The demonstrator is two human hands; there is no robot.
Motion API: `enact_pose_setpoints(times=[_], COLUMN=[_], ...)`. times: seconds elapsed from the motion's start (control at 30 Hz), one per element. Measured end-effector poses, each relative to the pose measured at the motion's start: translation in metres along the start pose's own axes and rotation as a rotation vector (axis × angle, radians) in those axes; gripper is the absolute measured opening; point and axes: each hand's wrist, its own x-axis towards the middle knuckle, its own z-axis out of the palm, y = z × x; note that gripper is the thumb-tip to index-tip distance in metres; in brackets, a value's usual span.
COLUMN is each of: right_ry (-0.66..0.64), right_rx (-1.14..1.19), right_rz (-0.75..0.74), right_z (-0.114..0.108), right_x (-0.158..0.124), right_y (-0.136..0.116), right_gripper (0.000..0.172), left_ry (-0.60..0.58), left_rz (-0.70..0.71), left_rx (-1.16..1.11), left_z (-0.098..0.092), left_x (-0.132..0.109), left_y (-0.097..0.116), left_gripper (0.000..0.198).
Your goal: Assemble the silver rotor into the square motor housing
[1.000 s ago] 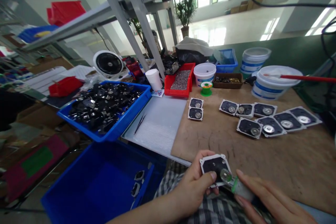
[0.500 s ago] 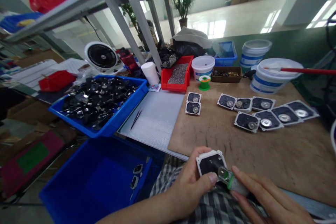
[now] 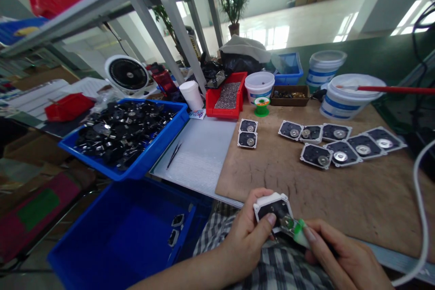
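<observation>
My left hand (image 3: 242, 240) grips a square housing (image 3: 268, 208) with a white rim and a black face, its thumb pressed on that face. Closed around a white-and-green-handled tool (image 3: 300, 232), my right hand (image 3: 341, 253) holds the tool's end against the housing's lower right corner. Metal shows at that corner, but I cannot make out the tip's exact form or whether part of the metal belongs to the housing. Both hands are above a checked cloth (image 3: 288, 267) at the table's front edge.
Similar housings with round metal discs lie on the brown board (image 3: 258, 172), two at left (image 3: 247, 139), several at right (image 3: 341, 154). Tweezers (image 3: 174, 154) rest left. Blue bins (image 3: 118, 174), a red tray (image 3: 220, 112), white buckets (image 3: 260, 80) and a white cable (image 3: 421, 208) surround the workspace.
My right fingers have curled more around the tool, and its angle has shifted slightly. My left thumb has moved up and left across the black face. A white cable now shows at right.
</observation>
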Motion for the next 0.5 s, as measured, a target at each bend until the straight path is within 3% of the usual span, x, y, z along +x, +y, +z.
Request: enact_pose_setpoints(times=[0.27, 0.5], right_ry=[-0.024, 0.112], right_rx=[0.026, -0.067], right_rz=[0.044, -0.036], right_z=[0.003, 0.002], right_x=[0.0, 0.004], right_y=[0.004, -0.012], right_gripper=[0.029, 0.024], left_ry=[-0.001, 0.087], left_rz=[0.001, -0.004], left_rx=[-0.007, 0.02], left_z=[0.001, 0.007], left_x=[0.0, 0.003], left_y=[-0.003, 0.0], left_gripper=[0.032, 0.03])
